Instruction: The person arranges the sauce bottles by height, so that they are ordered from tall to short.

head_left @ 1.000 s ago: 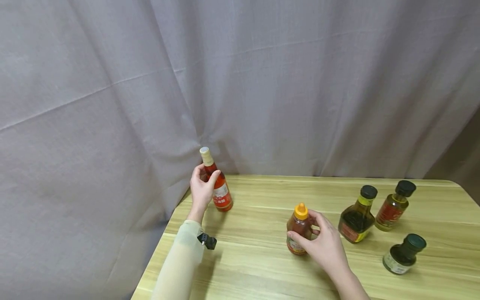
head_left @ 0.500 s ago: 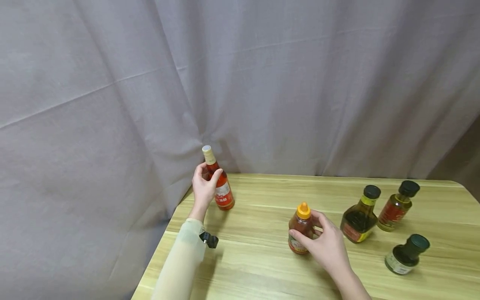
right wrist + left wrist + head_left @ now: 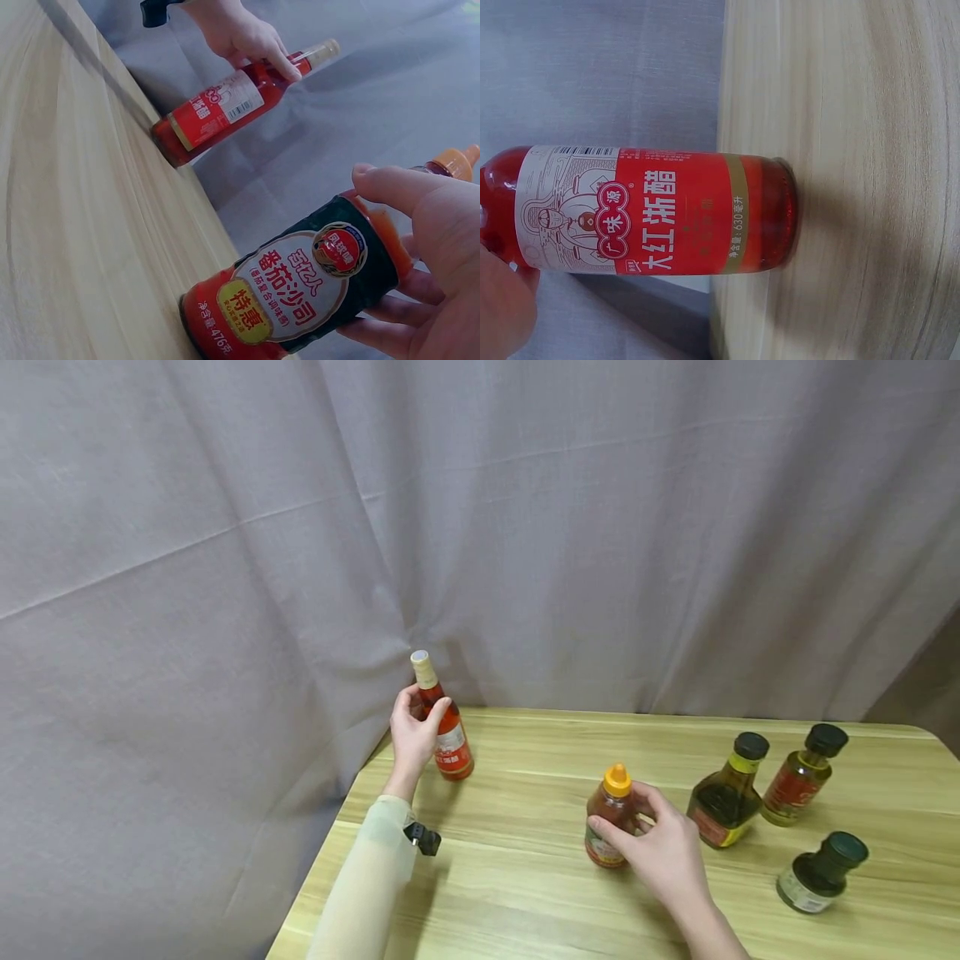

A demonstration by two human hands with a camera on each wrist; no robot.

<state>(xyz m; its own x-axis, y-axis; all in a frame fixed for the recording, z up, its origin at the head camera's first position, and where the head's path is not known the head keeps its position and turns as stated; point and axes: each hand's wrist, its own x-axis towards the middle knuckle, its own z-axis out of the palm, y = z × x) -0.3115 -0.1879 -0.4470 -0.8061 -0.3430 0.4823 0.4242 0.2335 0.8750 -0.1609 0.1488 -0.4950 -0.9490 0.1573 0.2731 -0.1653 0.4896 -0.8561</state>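
Note:
Near the table's far left corner, my left hand (image 3: 415, 732) grips the neck and shoulder of a red vinegar bottle (image 3: 454, 752) with a cream cap. The left wrist view shows the red and white label of this vinegar bottle (image 3: 667, 214) and its base at the tabletop. My right hand (image 3: 667, 852) holds a squeeze bottle of ketchup (image 3: 606, 831) with an orange pointed cap, thumb on one side and fingers round the other. In the right wrist view the ketchup bottle (image 3: 292, 289) stands with its dark green and red label facing the camera.
To the right stand a dark sauce bottle (image 3: 723, 806) with a black cap, an oil bottle (image 3: 793, 789) with a red label, and a short dark jar (image 3: 813, 881) with a green lid. A grey curtain (image 3: 562, 568) hangs behind the wooden table (image 3: 525, 893).
The whole head view has shifted slightly, so everything sits a little farther right in it. Both hands keep hold of their bottles, which stay in place on the table.

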